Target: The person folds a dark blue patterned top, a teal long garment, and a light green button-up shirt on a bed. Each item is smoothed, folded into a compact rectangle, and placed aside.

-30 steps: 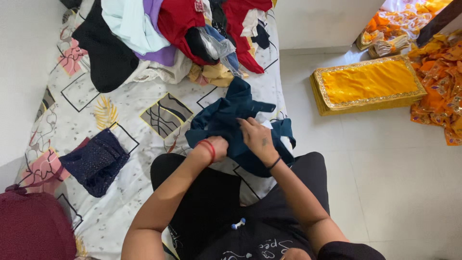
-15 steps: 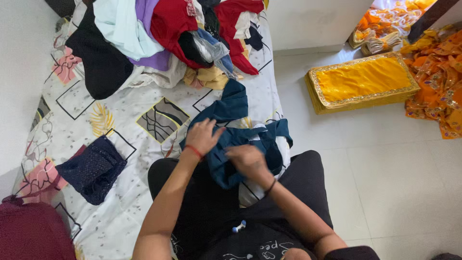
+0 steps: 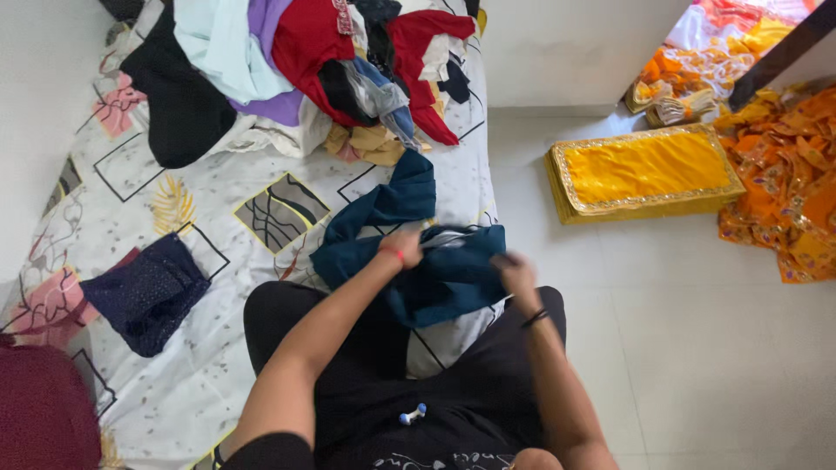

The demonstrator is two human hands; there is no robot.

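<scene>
Fingers of both the left hand (image 3: pixel 402 250) and the right hand (image 3: pixel 515 271), somewhat blurred, seem closed on the dark teal cloth garment (image 3: pixel 444 277), folding it; beyond them lies the mixed clothes pile (image 3: pixel 296 61).

— What colour is the garment (image 3: pixel 435 278) under the left hand (image 3: pixel 406 247) and right hand (image 3: pixel 514 271)?

— Dark teal, plain. The left wrist wears a red band, the right a black one.

— And the sheet (image 3: pixel 226 174) beneath?

— White, speckled, with black-outlined squares, yellow leaves and pink patches.

— Left of the left hand?

— A folded piece (image 3: pixel 146 292), navy with tiny pale dots.

— Beyond the hands?

— A heap of clothes (image 3: pixel 296 61): black, pale mint, lilac, red, mustard.

— Right of the right hand?

— A folded cloth (image 3: pixel 644 170), bright yellow with a gold border; beyond it, orange patterned fabric (image 3: pixel 784 200).
</scene>
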